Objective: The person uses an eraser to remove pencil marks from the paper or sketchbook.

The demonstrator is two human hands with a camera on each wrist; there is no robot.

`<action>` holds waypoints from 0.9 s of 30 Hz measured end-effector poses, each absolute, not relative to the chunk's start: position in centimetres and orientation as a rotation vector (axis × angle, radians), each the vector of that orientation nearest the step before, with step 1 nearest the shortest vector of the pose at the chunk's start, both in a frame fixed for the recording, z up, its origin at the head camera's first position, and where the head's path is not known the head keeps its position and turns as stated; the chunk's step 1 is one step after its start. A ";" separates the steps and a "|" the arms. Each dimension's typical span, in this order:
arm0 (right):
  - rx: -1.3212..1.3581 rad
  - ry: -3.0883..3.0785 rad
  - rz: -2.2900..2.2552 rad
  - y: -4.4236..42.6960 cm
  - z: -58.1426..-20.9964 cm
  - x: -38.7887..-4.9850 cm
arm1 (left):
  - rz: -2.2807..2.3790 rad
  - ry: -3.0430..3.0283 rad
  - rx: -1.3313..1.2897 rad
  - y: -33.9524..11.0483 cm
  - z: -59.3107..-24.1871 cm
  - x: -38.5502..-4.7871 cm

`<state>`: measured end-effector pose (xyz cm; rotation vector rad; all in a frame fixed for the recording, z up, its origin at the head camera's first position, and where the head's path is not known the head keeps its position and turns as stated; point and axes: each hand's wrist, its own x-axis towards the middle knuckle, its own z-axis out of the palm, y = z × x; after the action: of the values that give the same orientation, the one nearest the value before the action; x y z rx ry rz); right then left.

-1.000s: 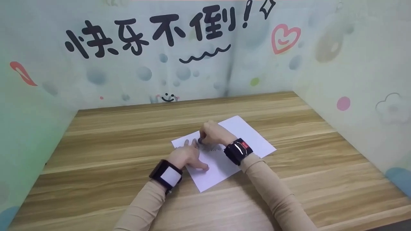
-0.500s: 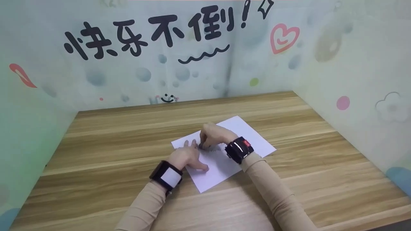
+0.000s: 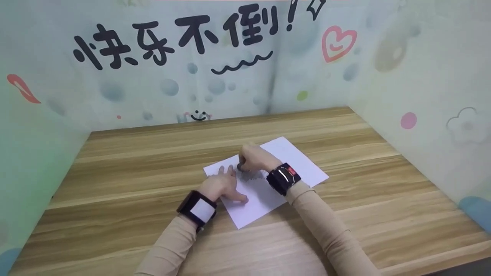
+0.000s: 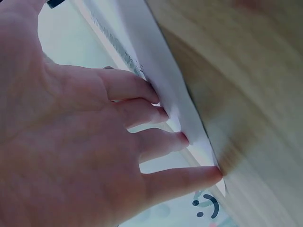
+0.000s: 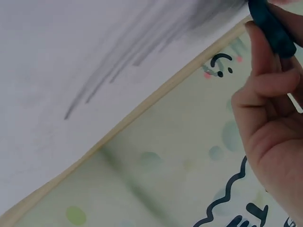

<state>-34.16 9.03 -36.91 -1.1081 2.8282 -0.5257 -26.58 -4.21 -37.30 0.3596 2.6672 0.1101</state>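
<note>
Lying aslant on the brown wood-grain tabletop (image 3: 126,165) between pale walls (image 3: 238,105) printed with black characters (image 3: 198,40), a white rectangular paper sheet (image 3: 261,195) is pressed by the bare left hand (image 3: 220,186), fingers spread. Since half a second ago, the bare right hand (image 3: 256,158), pinching a small dark rounded piece (image 5: 272,30), has shifted slightly toward the sheet's far edge. Only the right wrist view reveals the piece's blue-green tint and separate grey streaks (image 5: 199,21).
</note>
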 end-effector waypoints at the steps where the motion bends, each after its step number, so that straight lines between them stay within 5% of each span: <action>1: -1.142 2.817 -0.516 9.0 -36.9 -34.2 | 0.112 2.672 0.356 -4.2 -37.3 -26.6; 27: -1.019 3.022 -0.470 9.1 -37.1 -34.5 | 0.081 2.688 0.376 -4.3 -37.2 -26.7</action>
<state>-34.45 9.06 -37.15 -1.0192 3.0223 -0.4705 -26.67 -4.35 -37.22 0.3762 2.6882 0.0809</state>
